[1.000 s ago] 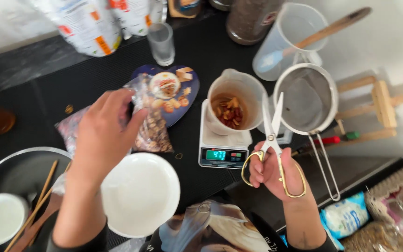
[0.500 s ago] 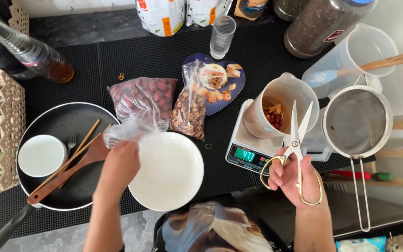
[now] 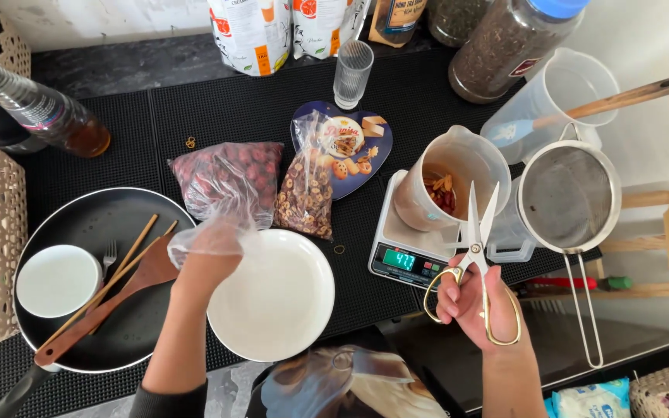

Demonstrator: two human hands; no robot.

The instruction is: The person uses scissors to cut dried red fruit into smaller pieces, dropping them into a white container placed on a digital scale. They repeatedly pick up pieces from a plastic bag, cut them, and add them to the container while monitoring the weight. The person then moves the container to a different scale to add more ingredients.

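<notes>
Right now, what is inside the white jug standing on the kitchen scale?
The white jug on the scale holds a small heap of reddish and tan dried pieces at the bottom. The open scissors in the right hand cover part of its near wall.

Your left hand point(image 3: 212, 236) reaches far, its fingers bunched loosely. Your right hand point(image 3: 470, 298) is raised at the right, fingers curled closed.

Bright even daylight, soft shadows, sharp focus, slight wide-angle edge distortion
</notes>
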